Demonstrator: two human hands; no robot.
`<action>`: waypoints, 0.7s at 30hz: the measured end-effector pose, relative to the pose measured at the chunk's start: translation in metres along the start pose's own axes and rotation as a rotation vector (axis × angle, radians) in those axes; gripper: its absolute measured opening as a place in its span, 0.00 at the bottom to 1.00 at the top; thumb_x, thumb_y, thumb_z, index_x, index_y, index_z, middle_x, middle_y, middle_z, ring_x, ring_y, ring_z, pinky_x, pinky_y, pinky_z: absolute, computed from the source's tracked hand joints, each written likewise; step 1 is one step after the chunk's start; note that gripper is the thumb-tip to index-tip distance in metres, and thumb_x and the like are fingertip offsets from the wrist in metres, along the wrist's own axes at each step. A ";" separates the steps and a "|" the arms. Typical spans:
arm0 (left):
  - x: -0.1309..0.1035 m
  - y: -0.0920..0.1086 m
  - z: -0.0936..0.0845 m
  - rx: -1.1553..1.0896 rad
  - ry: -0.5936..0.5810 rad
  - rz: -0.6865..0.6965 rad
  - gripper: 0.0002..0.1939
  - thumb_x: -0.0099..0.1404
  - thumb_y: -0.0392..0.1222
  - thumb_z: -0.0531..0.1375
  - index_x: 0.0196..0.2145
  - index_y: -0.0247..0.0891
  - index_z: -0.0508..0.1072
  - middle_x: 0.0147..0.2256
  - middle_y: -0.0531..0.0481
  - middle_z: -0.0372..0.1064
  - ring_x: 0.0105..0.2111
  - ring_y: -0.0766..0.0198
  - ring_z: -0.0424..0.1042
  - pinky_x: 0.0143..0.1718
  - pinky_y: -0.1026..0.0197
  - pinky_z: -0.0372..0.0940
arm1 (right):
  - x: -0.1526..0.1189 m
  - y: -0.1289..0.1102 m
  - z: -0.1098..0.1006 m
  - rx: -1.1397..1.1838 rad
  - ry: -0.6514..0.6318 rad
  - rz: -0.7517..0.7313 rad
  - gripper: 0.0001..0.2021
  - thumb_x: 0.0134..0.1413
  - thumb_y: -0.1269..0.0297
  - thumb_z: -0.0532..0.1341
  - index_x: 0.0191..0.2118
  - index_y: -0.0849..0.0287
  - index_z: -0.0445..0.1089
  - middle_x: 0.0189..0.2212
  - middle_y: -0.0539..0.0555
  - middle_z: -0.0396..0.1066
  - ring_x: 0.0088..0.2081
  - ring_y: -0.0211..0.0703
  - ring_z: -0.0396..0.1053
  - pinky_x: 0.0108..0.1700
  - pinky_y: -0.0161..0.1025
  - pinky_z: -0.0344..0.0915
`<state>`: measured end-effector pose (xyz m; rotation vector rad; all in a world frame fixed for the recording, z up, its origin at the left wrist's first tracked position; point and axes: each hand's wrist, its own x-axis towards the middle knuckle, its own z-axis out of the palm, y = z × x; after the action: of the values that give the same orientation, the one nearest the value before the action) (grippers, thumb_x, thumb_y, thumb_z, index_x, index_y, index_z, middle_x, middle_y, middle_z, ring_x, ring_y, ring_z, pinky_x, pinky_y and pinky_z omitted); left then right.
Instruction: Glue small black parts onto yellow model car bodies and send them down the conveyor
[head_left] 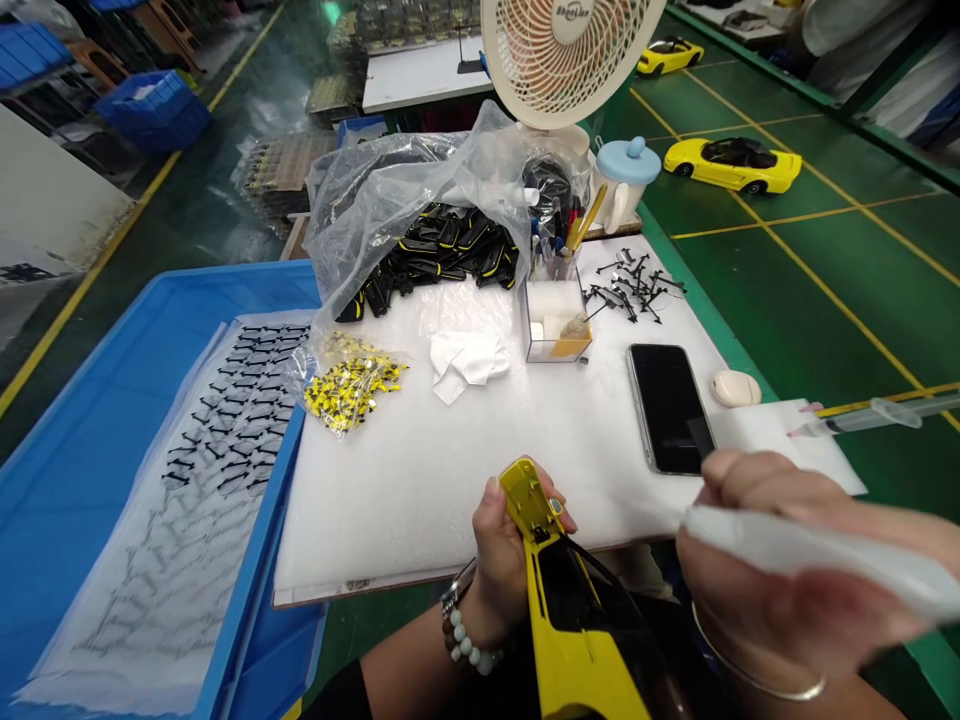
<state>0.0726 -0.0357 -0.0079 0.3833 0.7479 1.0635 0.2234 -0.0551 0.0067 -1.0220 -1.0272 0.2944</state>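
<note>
My left hand (pixel 499 560) grips the front end of a yellow model car body (pixel 577 650), which points away from me above the table's near edge. The thumb is on its left side and fingertips show on the right. My right hand (pixel 795 570) is raised at the right, smeared by motion, its fingers closed around a long, whitish thing (pixel 825 555) whose kind I cannot make out. The hand is apart from the car body. Beyond it lie a black phone (pixel 670 408) and a syringe (pixel 877 418) on white paper.
On the white-covered table (pixel 405 500) are a bag of black parts (pixel 442 250), small yellow parts (pixel 352 390), a white cloth (pixel 466 360), a clear box (pixel 557 325), black parts (pixel 634 285), a lidded mug (pixel 624 180) and a fan (pixel 570 60). A blue bin (pixel 97 400) stands left.
</note>
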 end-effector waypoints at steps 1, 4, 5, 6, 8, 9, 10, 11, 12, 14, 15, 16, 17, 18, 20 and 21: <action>0.000 -0.001 -0.001 -0.004 -0.001 0.003 0.27 0.59 0.64 0.55 0.24 0.36 0.75 0.21 0.48 0.68 0.19 0.64 0.63 0.21 0.62 0.56 | 0.007 0.010 0.006 0.039 0.053 0.015 0.12 0.55 0.50 0.63 0.36 0.51 0.65 0.22 0.44 0.61 0.23 0.38 0.62 0.29 0.42 0.64; 0.001 -0.003 -0.002 -0.009 0.004 0.037 0.28 0.58 0.65 0.56 0.23 0.34 0.73 0.20 0.49 0.68 0.18 0.66 0.63 0.21 0.64 0.56 | 0.027 0.040 0.030 0.013 -0.092 0.193 0.13 0.50 0.58 0.68 0.35 0.53 0.62 0.28 0.47 0.68 0.26 0.40 0.67 0.28 0.39 0.64; 0.002 -0.003 -0.002 -0.012 0.010 0.031 0.28 0.58 0.65 0.57 0.22 0.34 0.73 0.20 0.49 0.68 0.18 0.66 0.63 0.22 0.64 0.57 | 0.032 0.048 0.038 -0.050 -0.239 0.255 0.14 0.49 0.59 0.68 0.33 0.54 0.61 0.28 0.47 0.68 0.27 0.39 0.68 0.29 0.38 0.65; 0.002 -0.004 -0.003 -0.014 0.016 0.002 0.28 0.58 0.65 0.57 0.23 0.34 0.72 0.20 0.49 0.68 0.18 0.67 0.63 0.22 0.64 0.56 | 0.036 0.054 0.048 -0.120 -0.398 0.291 0.15 0.48 0.61 0.68 0.30 0.55 0.59 0.27 0.47 0.68 0.27 0.40 0.68 0.30 0.38 0.65; 0.001 -0.006 -0.004 -0.007 0.040 -0.076 0.29 0.58 0.67 0.56 0.25 0.34 0.73 0.19 0.49 0.67 0.17 0.67 0.62 0.21 0.64 0.55 | 0.039 0.064 0.067 -0.232 -0.659 0.306 0.14 0.48 0.64 0.67 0.30 0.55 0.58 0.26 0.47 0.68 0.29 0.40 0.69 0.32 0.37 0.65; 0.001 -0.006 -0.004 0.001 0.058 -0.103 0.29 0.57 0.67 0.56 0.26 0.34 0.73 0.18 0.50 0.66 0.16 0.66 0.62 0.20 0.64 0.54 | 0.038 0.067 0.078 -0.263 -0.754 0.300 0.13 0.48 0.66 0.66 0.31 0.55 0.58 0.28 0.48 0.70 0.31 0.41 0.71 0.34 0.37 0.66; 0.000 -0.007 -0.006 0.011 0.071 -0.120 0.30 0.56 0.68 0.56 0.27 0.34 0.73 0.16 0.50 0.64 0.16 0.66 0.61 0.20 0.64 0.54 | 0.037 0.070 0.088 -0.271 -0.811 0.288 0.12 0.48 0.68 0.65 0.34 0.55 0.59 0.29 0.48 0.72 0.33 0.41 0.72 0.35 0.37 0.67; 0.000 -0.008 -0.007 0.021 0.078 -0.129 0.30 0.56 0.69 0.56 0.27 0.34 0.73 0.15 0.51 0.64 0.16 0.64 0.62 0.20 0.64 0.54 | 0.035 0.073 0.098 -0.271 -0.846 0.273 0.13 0.48 0.69 0.65 0.37 0.55 0.60 0.31 0.49 0.74 0.34 0.42 0.73 0.36 0.37 0.67; 0.000 -0.008 -0.008 0.033 0.075 -0.134 0.30 0.55 0.69 0.55 0.27 0.35 0.73 0.15 0.51 0.63 0.17 0.63 0.63 0.21 0.63 0.56 | 0.032 0.077 0.107 -0.280 -0.879 0.251 0.14 0.48 0.70 0.65 0.39 0.55 0.60 0.33 0.49 0.75 0.35 0.42 0.74 0.37 0.37 0.67; 0.000 -0.008 -0.011 0.066 0.044 -0.152 0.30 0.56 0.69 0.55 0.27 0.35 0.73 0.16 0.50 0.64 0.19 0.60 0.67 0.23 0.62 0.58 | 0.027 0.083 0.121 -0.316 -0.922 0.190 0.14 0.48 0.70 0.63 0.40 0.55 0.61 0.32 0.49 0.76 0.34 0.43 0.74 0.36 0.37 0.67; 0.000 -0.008 -0.012 0.088 0.028 -0.157 0.30 0.57 0.69 0.54 0.28 0.35 0.73 0.16 0.50 0.65 0.20 0.59 0.68 0.24 0.61 0.59 | 0.026 0.085 0.124 -0.339 -0.927 0.153 0.13 0.48 0.70 0.63 0.40 0.55 0.62 0.31 0.48 0.75 0.33 0.43 0.74 0.35 0.36 0.67; 0.000 -0.007 -0.013 0.107 0.021 -0.148 0.30 0.57 0.69 0.54 0.28 0.35 0.73 0.16 0.49 0.66 0.21 0.59 0.69 0.24 0.61 0.60 | 0.025 0.087 0.125 -0.360 -0.920 0.110 0.12 0.48 0.68 0.63 0.40 0.56 0.63 0.30 0.48 0.74 0.32 0.43 0.74 0.34 0.36 0.67; 0.000 -0.007 -0.014 0.119 0.018 -0.136 0.30 0.58 0.69 0.54 0.28 0.35 0.72 0.17 0.49 0.66 0.22 0.58 0.69 0.25 0.61 0.60 | 0.027 0.087 0.123 -0.377 -0.902 0.065 0.13 0.47 0.67 0.64 0.40 0.56 0.65 0.30 0.48 0.74 0.32 0.43 0.73 0.34 0.37 0.67; 0.000 -0.007 -0.014 0.122 0.015 -0.130 0.30 0.58 0.69 0.53 0.28 0.35 0.72 0.17 0.49 0.66 0.22 0.58 0.69 0.25 0.61 0.60 | 0.030 0.086 0.117 -0.392 -0.869 0.020 0.14 0.46 0.65 0.65 0.40 0.56 0.66 0.31 0.49 0.73 0.33 0.43 0.73 0.35 0.38 0.68; 0.001 -0.006 -0.014 0.118 0.005 -0.135 0.31 0.59 0.69 0.52 0.28 0.35 0.72 0.17 0.49 0.66 0.21 0.59 0.68 0.24 0.61 0.59 | 0.042 0.083 0.099 -0.427 -0.746 -0.055 0.15 0.46 0.63 0.66 0.41 0.56 0.66 0.36 0.53 0.73 0.37 0.46 0.71 0.39 0.41 0.68; 0.002 -0.006 -0.014 0.117 0.001 -0.138 0.31 0.60 0.69 0.52 0.28 0.35 0.72 0.17 0.49 0.66 0.20 0.60 0.67 0.23 0.62 0.58 | 0.051 0.081 0.088 -0.449 -0.653 -0.078 0.14 0.49 0.63 0.65 0.43 0.58 0.66 0.38 0.56 0.72 0.39 0.47 0.70 0.40 0.43 0.68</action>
<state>0.0671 -0.0376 -0.0217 0.4250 0.8282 0.8923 0.1977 0.0697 -0.0190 -1.3204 -1.7758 0.3522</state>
